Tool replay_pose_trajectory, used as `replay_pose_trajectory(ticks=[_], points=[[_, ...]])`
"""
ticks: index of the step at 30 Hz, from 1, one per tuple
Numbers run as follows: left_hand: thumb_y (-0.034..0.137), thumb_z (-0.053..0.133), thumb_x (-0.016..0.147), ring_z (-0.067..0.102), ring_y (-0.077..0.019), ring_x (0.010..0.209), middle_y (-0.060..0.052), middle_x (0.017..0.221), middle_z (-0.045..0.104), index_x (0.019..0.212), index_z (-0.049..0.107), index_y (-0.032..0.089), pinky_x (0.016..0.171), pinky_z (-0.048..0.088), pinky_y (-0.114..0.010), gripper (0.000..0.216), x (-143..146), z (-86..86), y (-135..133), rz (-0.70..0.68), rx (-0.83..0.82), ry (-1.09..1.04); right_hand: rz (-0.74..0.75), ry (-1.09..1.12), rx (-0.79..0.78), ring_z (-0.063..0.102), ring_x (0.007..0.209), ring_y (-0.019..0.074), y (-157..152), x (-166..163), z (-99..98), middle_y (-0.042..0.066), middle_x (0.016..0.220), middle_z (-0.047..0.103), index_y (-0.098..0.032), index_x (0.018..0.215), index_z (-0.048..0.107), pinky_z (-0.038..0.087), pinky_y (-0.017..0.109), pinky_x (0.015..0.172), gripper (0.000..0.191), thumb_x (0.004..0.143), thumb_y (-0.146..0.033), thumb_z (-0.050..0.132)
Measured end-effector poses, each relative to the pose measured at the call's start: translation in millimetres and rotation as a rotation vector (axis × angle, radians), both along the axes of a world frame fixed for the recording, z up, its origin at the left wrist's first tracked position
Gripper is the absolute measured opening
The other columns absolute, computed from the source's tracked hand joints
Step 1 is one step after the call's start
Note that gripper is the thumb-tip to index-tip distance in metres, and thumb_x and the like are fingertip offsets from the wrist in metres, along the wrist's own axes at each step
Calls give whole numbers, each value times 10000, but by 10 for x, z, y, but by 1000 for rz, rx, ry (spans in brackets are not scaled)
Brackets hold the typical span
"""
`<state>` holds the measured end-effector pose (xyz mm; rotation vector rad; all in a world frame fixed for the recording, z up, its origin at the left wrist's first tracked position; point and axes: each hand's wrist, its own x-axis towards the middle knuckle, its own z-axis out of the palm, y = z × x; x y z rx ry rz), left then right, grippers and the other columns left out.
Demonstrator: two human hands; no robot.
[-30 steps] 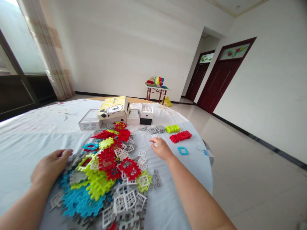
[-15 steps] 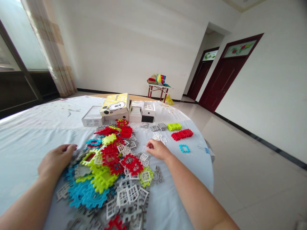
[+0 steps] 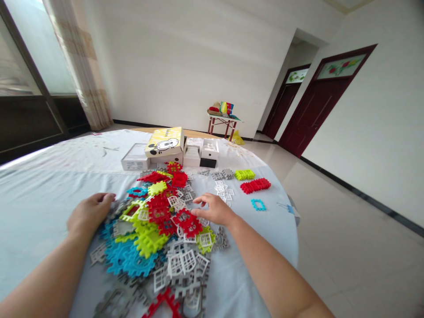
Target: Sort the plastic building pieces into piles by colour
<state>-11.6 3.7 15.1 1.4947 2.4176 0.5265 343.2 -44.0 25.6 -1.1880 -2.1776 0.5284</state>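
A heap of interlocking plastic tiles [image 3: 155,229] in red, lime, blue, grey and white lies on a table with a pale cloth [image 3: 39,185]. My left hand [image 3: 89,214] rests palm down on the heap's left edge, fingers loosely curled over grey pieces. My right hand [image 3: 213,210] hovers at the heap's right side, fingers spread, fingertips touching small white window tiles beside a red tile [image 3: 187,222]. Nothing is gripped in it that I can see.
Sorted rows sit further right: a lime stack [image 3: 244,174], a red stack [image 3: 255,185], a blue frame [image 3: 258,204], small white tiles [image 3: 222,191]. Several boxes stand behind, one yellow with a cartoon [image 3: 164,142]. The table edge drops off at right to tiled floor.
My right hand has drawn back from the small white tiles towards the heap and opened its fingers. My left hand stays on the heap's left edge. The view has shifted slightly.
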Motion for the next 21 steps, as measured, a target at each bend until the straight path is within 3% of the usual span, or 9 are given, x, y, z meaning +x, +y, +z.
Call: replay_pose_trajectory(ticks=[4,7,10,15,18,21], points=[[557,307,749,562,-295,891,-125,1045,622,1077,610,235,582,407,-311,551,14,35,-25,-6,-10,-5,202,-78,21,548,944,182,-140,-227,73,64,1004,616,-191,1006,635,390,281,881,496,620,-500,680],[562,308,751,561,-291,898,-129,1057,618,1082,607,224,577,404,-303,559,21,51,-39,-14,-17,-10,229,-107,6,539,992,179,-169,-263,99,49,1043,619,-209,987,642,360,274,921,399,670,-451,653],[568,318,750,563,-290,889,-137,1046,623,1077,610,213,559,397,-295,564,32,51,-43,-16,-8,-9,131,-83,-22,562,942,160,-134,-197,104,22,992,641,-220,958,646,387,256,866,276,787,-405,534],[569,324,748,571,-283,856,-136,1021,633,1065,618,210,547,400,-290,562,23,33,-30,-18,3,7,-146,37,-108,590,759,126,36,12,18,23,818,657,-180,973,627,418,213,700,383,905,-372,303],[587,306,744,572,-293,865,-134,1028,629,1080,611,223,560,412,-306,582,-3,20,-13,-23,-10,11,-271,-66,-115,581,693,139,137,121,-73,29,707,637,-172,898,638,411,224,661,385,899,-383,317],[595,294,744,569,-308,886,-133,1053,620,1098,603,233,572,418,-322,593,-15,14,-5,-19,-18,5,-385,-195,21,573,804,173,194,192,-143,67,808,644,-167,910,629,402,255,742,303,862,-369,409]])
